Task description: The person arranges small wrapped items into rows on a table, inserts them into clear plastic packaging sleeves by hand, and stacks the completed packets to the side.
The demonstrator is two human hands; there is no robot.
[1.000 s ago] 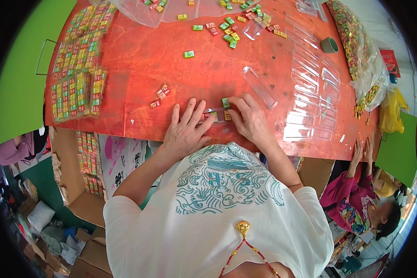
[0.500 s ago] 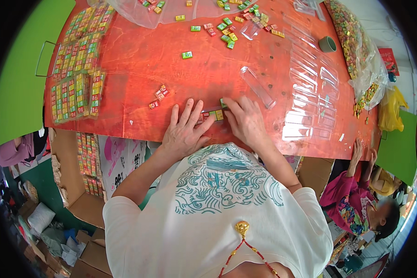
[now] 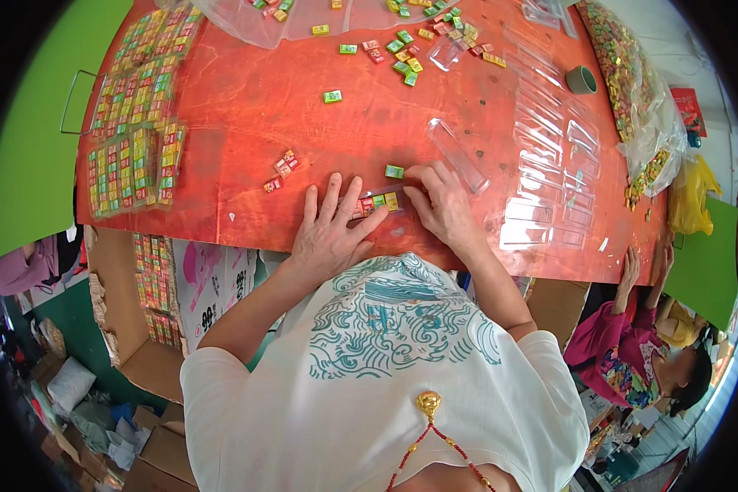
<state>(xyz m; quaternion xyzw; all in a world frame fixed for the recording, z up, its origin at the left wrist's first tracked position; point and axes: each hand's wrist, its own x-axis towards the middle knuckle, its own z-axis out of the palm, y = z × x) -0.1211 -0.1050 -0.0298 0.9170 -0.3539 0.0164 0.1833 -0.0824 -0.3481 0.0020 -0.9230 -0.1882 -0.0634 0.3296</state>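
finger positions at the box row (image 3: 379,202)
left hand (image 3: 328,235) lay palm-down, fingers spread; right hand (image 3: 448,211) stood curled, fingers narrowly parted, just beside the green box (image 3: 394,171).

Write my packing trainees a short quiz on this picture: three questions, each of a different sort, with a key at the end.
1. True or false: the left hand is clenched in a fist.
2. What colour is the lone small box by the right hand, just beyond the row of boxes?
A) red
B) green
C) yellow
3. Fill in the side, as the person sees it: the cup stands on the ____ side of the red table.

Key:
1. False; its fingers are spread.
2. B, green.
3. Right.
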